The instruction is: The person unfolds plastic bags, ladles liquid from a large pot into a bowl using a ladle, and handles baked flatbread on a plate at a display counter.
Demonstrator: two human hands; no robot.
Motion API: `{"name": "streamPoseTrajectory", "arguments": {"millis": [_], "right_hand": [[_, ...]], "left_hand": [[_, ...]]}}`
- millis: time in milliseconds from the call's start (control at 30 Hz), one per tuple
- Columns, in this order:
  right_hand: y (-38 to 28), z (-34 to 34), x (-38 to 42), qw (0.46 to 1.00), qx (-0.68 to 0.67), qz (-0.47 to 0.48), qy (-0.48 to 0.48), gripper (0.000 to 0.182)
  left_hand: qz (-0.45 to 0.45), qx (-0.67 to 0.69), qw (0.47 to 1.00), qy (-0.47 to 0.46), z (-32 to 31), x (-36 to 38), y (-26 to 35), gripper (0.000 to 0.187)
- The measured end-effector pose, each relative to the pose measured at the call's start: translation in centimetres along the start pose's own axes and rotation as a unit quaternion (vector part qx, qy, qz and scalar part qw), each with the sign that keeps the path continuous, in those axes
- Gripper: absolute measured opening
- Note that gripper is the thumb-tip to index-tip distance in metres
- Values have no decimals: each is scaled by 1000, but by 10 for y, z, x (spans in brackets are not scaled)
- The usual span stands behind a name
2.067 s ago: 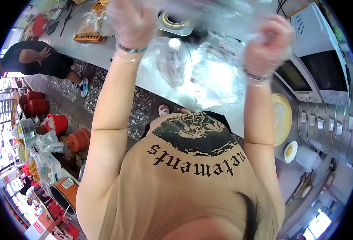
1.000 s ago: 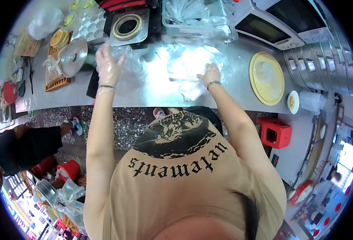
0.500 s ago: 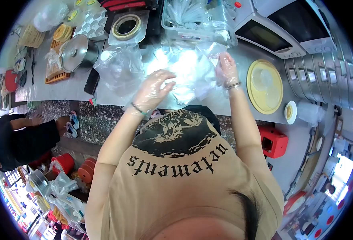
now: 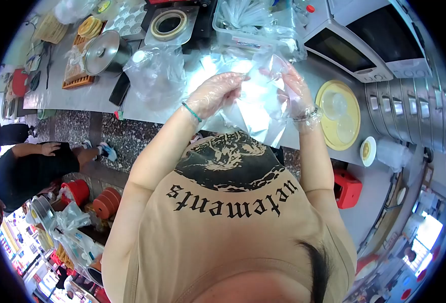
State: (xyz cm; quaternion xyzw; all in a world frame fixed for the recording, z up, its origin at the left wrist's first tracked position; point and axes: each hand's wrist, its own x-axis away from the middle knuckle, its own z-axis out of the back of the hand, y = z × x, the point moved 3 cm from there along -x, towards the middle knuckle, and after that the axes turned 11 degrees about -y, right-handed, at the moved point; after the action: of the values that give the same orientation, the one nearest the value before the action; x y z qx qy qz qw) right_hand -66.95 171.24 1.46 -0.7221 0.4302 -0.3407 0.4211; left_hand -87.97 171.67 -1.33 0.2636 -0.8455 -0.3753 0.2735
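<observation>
A clear plastic bag [image 4: 260, 98] hangs between my hands above the metal worktop [image 4: 157, 115], its surface bright with glare. My left hand [image 4: 214, 94], in a clear disposable glove, has thumb and fingers pinched together on the bag's left edge. On the other side my right hand [image 4: 299, 93], gloved the same way, grips the bag, with its fingers partly seen through the film. Another crumpled clear bag [image 4: 157, 76] lies on the worktop to the left of my left hand.
Right of my right hand lies a yellow round tray [image 4: 329, 136] with clear lids, near a small white bowl [image 4: 368, 151]. Microwaves [image 4: 341, 50] stand at the back right. A lidded pot [image 4: 107, 53], a phone [image 4: 119, 89] and a ring-topped sealing machine [image 4: 168, 25] are left. Another person [image 4: 33, 166] stands far left.
My left hand has gone from thumb and fingers apart to pinching the bag's edge. The bag is now raised and drawn between both hands. The view has shifted slightly.
</observation>
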Motion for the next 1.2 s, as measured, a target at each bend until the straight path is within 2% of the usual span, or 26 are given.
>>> {"name": "streamPoseTrajectory", "arguments": {"millis": [33, 100, 167, 200, 233, 367, 400, 433, 467, 500, 567, 600, 633, 700, 733, 800, 833, 867, 900, 933, 1000, 1033, 1100, 1133, 1167, 1200], "right_hand": [[2, 5, -1, 999, 27, 21, -3, 49], [-2, 8, 0, 997, 68, 40, -18, 53], [-4, 9, -2, 992, 108, 58, -31, 56], [-6, 13, -8, 962, 249, 113, -22, 57], [-7, 14, -10, 909, 384, 165, -13, 57], [1, 18, -15, 928, 350, 129, 26, 58], [-11, 10, -8, 858, 465, 175, 129, 59], [-25, 0, 0, 763, 565, 217, 228, 61], [-35, -12, 10, 748, 553, 258, 260, 54], [-30, -15, 12, 749, 552, 259, 258, 54], [-6, -21, 6, 904, 372, 183, 103, 45], [-4, -45, 6, 900, 410, 118, 87, 35], [14, -52, 1, 878, 442, 171, 63, 33], [35, -54, -4, 872, 478, 103, 15, 32], [39, -55, -5, 872, 479, 104, 12, 32], [46, -57, -3, 905, 418, 76, 22, 33], [47, -57, -4, 905, 417, 75, 21, 33], [46, -56, -4, 880, 466, 87, 25, 32], [45, -55, -5, 852, 513, 99, 28, 30], [45, -51, -6, 852, 513, 99, 26, 30], [40, -49, -7, 802, 579, 137, 45, 30], [39, -51, -7, 803, 578, 138, 41, 30], [29, -59, -5, 806, 563, 175, 60, 36], [29, -63, -5, 838, 517, 168, 51, 39], [28, -67, -6, 838, 517, 168, 48, 39], [30, -69, -9, 870, 479, 116, 27, 37]], "left_hand": [[-1, 0, 1000, 2, -5, 2, 1, 34], [6, 35, 999, 19, -14, 8, 2, 27], [-2, 3, 1000, 28, -9, 6, -4, 25], [-10, -28, 999, 37, -11, 7, -2, 22], [-10, -27, 999, 38, -14, 9, 0, 22], [-29, -34, 996, 78, -13, 14, 0, 15], [-39, -40, 995, 83, -8, 13, -3, 15], [-41, -40, 995, 85, -4, 11, -9, 15], [-72, -42, 991, 110, 1, 9, -13, 16], [-102, -42, 985, 135, 1, 9, -12, 18], [-112, -42, 983, 138, -3, 11, -15, 22], [-122, -41, 982, 138, -6, 12, -14, 27], [-122, -42, 982, 139, -13, 12, -12, 27], [-178, 93, 975, 100, -25, 11, -9, 31], [-168, 111, 978, 54, -24, 11, -9, 35], [-176, 122, 976, 45, -17, 12, -13, 31], [-183, 131, 974, 30, -14, 12, -14, 28], [-183, 131, 974, 31, -11, 12, -15, 28], [-174, 96, 976, 94, -6, 13, -16, 23], [-164, 61, 972, 157, -1, 15, -16, 18], [-142, 22, 975, 167, 4, 19, -12, 13], [-119, -18, 977, 175, 5, 21, -10, 10], [-130, -32, 974, 183, 2, 20, -8, 10], [-141, -66, 968, 197, 2, 19, -8, 11], [-151, -100, 961, 209, 0, 18, -9, 13], [-166, -124, 952, 225, -2, 15, -10, 15]]}}
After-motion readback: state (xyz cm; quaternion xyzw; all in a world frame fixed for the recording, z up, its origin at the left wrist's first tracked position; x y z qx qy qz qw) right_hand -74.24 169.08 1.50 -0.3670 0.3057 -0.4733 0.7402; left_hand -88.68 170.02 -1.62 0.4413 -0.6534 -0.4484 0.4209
